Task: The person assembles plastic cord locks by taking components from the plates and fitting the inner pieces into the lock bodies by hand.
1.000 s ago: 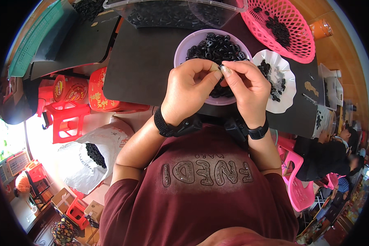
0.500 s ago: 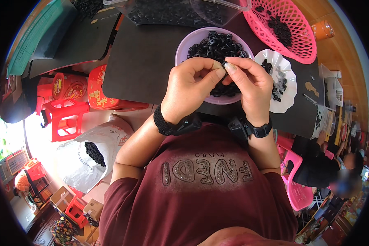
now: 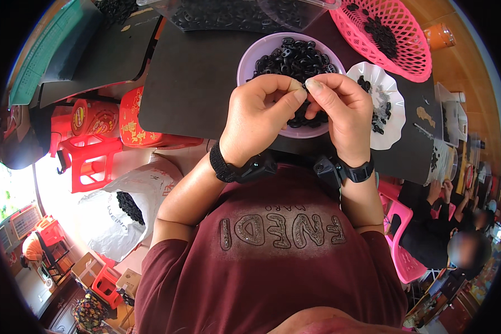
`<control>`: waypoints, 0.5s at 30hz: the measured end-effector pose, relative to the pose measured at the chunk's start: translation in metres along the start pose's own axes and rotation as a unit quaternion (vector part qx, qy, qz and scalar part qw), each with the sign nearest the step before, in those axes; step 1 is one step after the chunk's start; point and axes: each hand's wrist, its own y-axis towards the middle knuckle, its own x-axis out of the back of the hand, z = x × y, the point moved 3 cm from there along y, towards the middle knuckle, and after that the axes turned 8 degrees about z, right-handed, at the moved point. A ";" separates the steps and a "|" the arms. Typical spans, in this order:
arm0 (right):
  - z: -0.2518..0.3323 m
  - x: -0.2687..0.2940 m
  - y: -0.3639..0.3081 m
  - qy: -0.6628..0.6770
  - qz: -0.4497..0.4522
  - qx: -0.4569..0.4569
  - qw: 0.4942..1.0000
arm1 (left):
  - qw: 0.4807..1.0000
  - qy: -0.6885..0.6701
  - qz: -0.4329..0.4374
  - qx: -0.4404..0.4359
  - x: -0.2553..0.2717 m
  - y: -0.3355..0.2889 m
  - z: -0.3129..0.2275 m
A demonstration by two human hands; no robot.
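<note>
With left hand (image 3: 256,114) and right hand (image 3: 345,114) together, we pinch a small dark part (image 3: 304,87), the lilac bowl (image 3: 245,68) below them presumably catching drops.

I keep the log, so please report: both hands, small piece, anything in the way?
Left hand and right hand pinching, close together. Small dark piece between them, mostly hidden. Nothing seen blocking hands; they hide part of purple bowl.
</note>
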 end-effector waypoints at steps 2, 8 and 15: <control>0.001 0.000 0.000 -0.011 0.006 -0.006 1.000 | 1.000 0.005 0.008 0.016 0.001 0.001 0.000; 0.006 -0.002 0.001 -0.033 0.005 -0.017 0.999 | 1.000 0.006 0.007 0.008 0.000 0.002 -0.002; 0.002 -0.002 0.001 -0.027 0.002 -0.011 1.000 | 1.000 -0.008 0.010 0.016 0.001 0.003 -0.002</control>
